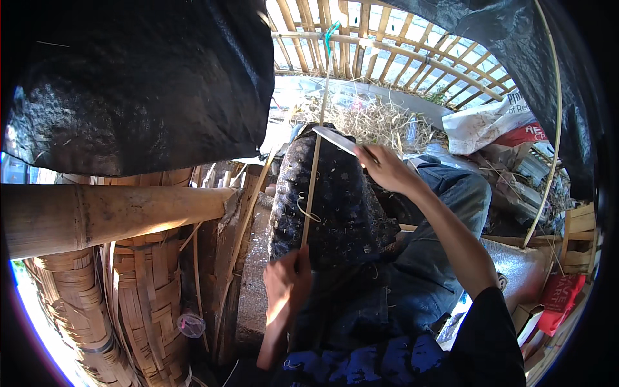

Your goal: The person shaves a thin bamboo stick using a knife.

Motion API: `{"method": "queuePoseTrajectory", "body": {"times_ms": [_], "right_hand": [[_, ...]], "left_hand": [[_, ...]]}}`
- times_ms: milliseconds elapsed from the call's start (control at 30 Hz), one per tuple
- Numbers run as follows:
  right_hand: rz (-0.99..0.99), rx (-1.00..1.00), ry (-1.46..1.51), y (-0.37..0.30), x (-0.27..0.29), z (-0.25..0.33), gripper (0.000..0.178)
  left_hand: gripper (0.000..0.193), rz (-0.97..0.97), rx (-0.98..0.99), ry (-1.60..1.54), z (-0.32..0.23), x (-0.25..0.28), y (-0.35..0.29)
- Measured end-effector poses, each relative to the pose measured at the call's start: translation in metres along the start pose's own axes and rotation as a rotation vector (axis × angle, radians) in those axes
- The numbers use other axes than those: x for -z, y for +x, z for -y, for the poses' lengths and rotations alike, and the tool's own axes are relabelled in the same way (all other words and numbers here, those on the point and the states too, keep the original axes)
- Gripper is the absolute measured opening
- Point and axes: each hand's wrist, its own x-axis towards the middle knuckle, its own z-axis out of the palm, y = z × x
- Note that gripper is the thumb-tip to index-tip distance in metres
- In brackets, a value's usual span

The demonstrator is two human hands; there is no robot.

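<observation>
My left hand (pixel 287 284) is closed around the near end of a long, thin bamboo strip (pixel 313 177). The strip runs away from me over a dark patterned cloth (pixel 348 193) draped across my leg, towards the bamboo fence. In my right hand (pixel 385 169) is the handle of a knife (pixel 335 139), its pale blade pointing left and lying across the strip near the cloth's far edge. A thin curled shaving (pixel 307 209) hangs at the strip between my hands, and small shavings dot the cloth.
A thick bamboo pole (pixel 129 213) juts in from the left above woven bamboo baskets (pixel 148 297). Black plastic sheeting (pixel 148 90) hangs at upper left. Beyond my leg lies a heap of shavings (pixel 380 122), with a white sack (pixel 480 129) to its right. A slatted bamboo fence (pixel 412 42) stands behind.
</observation>
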Motion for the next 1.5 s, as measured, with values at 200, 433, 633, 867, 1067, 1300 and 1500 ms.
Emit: {"method": "queuePoseTrajectory", "body": {"times_ms": [200,433,633,867,1067,1300,1500], "right_hand": [[0.076,-0.13,-0.169,0.042,-0.005,-0.006,0.047],[0.395,-0.181,-0.025,0.005,-0.032,0.006,0.052],[0.538,-0.236,0.194,-0.02,-0.01,0.025,0.053],[0.077,-0.31,0.116,-0.008,0.002,0.012,0.048],[0.377,-0.079,0.078,-0.021,0.011,0.027,0.053],[0.026,-0.156,0.162,-0.03,0.037,0.009,0.046],[0.052,-0.132,-0.035,0.011,-0.005,0.002,0.046]], "left_hand": [[0.036,-0.136,-0.28,0.132,0.01,-0.022,0.02],[0.03,-0.059,-0.187,0.03,0.016,-0.021,0.027],[0.035,0.123,0.094,-0.104,0.002,-0.006,0.03],[0.032,0.218,0.101,-0.043,0.007,0.017,-0.008],[0.031,-0.034,-0.068,0.058,0.013,0.019,0.001],[0.038,0.215,0.022,-0.168,0.008,0.024,0.002],[0.043,0.272,-0.086,-0.177,0.03,0.007,-0.009]]}}
